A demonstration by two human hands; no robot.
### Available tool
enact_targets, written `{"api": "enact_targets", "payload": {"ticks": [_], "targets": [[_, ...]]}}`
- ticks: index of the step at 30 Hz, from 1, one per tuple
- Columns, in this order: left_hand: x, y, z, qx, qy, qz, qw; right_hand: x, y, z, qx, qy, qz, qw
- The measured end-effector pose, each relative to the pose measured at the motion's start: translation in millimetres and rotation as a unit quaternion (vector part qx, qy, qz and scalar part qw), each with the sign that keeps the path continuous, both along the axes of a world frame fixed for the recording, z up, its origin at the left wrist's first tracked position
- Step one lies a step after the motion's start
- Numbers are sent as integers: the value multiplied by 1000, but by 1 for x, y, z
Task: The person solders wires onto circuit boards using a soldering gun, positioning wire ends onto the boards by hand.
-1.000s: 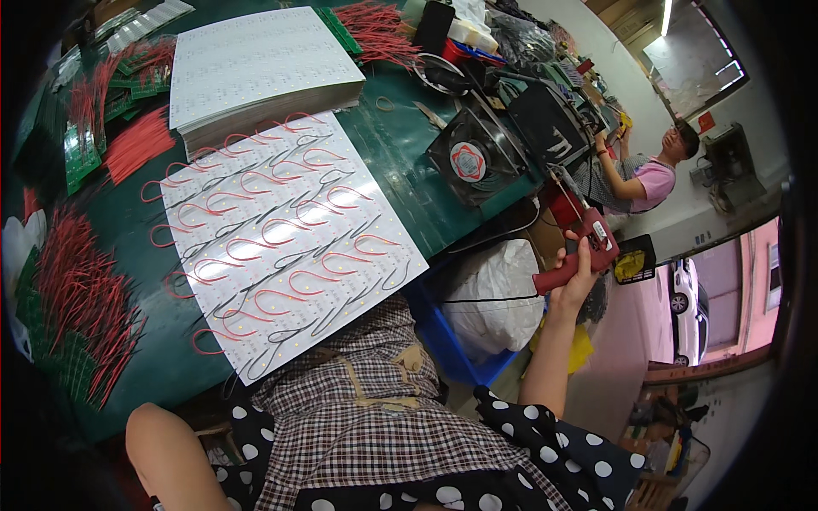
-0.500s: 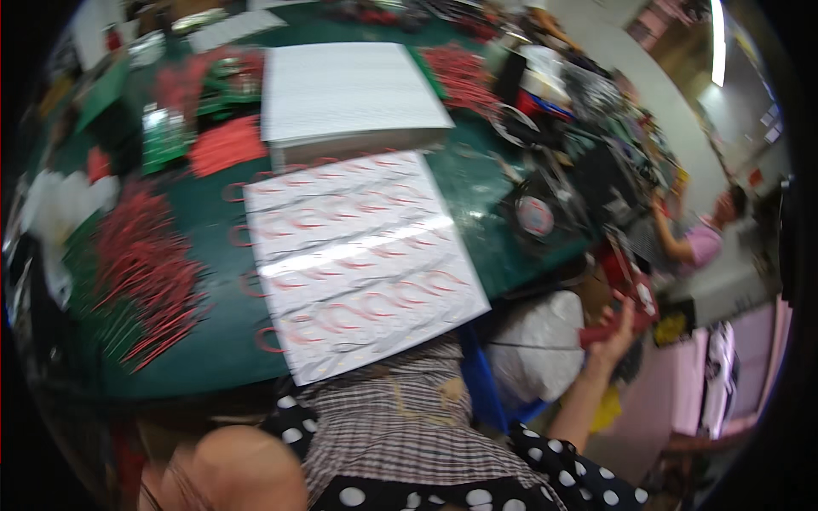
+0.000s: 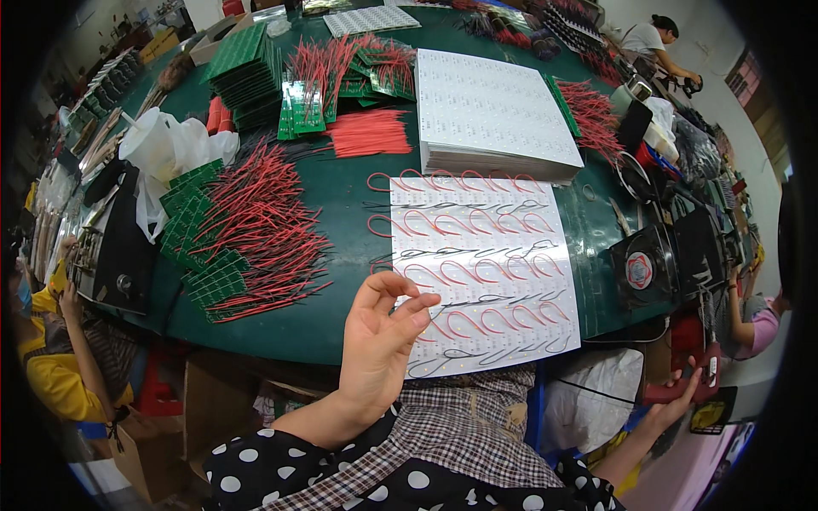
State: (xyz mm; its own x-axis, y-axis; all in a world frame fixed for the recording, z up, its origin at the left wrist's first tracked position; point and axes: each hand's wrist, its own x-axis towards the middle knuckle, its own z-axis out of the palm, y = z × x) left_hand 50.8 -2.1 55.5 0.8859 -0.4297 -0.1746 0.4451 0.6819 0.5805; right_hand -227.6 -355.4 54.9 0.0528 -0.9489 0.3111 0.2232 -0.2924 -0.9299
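A white panel board (image 3: 481, 264) with rows of red and black wire loops soldered on it lies on the green table (image 3: 341, 204) right in front of me. My left hand (image 3: 381, 336) is raised near the table's front edge, at the board's lower left corner, palm up, fingers apart and holding nothing. My right hand (image 3: 677, 400) hangs low at the far right, below the table edge, wrapped around a red tool (image 3: 692, 375) with a cord. A thick stack of white panel boards (image 3: 494, 115) sits behind the wired board.
Piles of red and black wires (image 3: 260, 230) with green circuit boards (image 3: 209, 281) lie left. A small black fan (image 3: 643, 268) stands right. More green boards (image 3: 243, 60) sit at the back. A person in yellow (image 3: 51, 358) sits far left, another (image 3: 754, 319) at the right.
The view has swung left and down. My left hand has come up into view over the table's front edge. My right hand with the red tool stays low at the right.
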Motion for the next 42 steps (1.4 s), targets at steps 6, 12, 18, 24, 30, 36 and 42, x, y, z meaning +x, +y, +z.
{"api": "enact_targets", "payload": {"ticks": [6, 12, 18, 24, 30, 36, 42], "targets": [[1, -2, -3, -1, -8, -23, 1000, 10, 11, 7, 3, -2, -11, 1000], [0, -2, -8, -3, -36, -26, 999, 5, 8, 5, 19, -18, 10, 1000], [-2, -4, -13, -2, -81, -14, 997, 5, 9, 6, -6, -11, -2, 1000], [-6, -7, -12, 34, -101, 7, 994, 2, 10, 4, -9, -15, 3, 1000], [-8, -13, -10, 113, -124, 45, 985, -4, 4, 0, -9, -13, 28, 999], [-5, -11, -14, 141, -132, 33, 980, -7, 3, 0, -1, -13, 27, 1000], [-3, -10, -13, 144, -148, 28, 978, 1, 10, 3, -8, -10, -7, 1000]]}}
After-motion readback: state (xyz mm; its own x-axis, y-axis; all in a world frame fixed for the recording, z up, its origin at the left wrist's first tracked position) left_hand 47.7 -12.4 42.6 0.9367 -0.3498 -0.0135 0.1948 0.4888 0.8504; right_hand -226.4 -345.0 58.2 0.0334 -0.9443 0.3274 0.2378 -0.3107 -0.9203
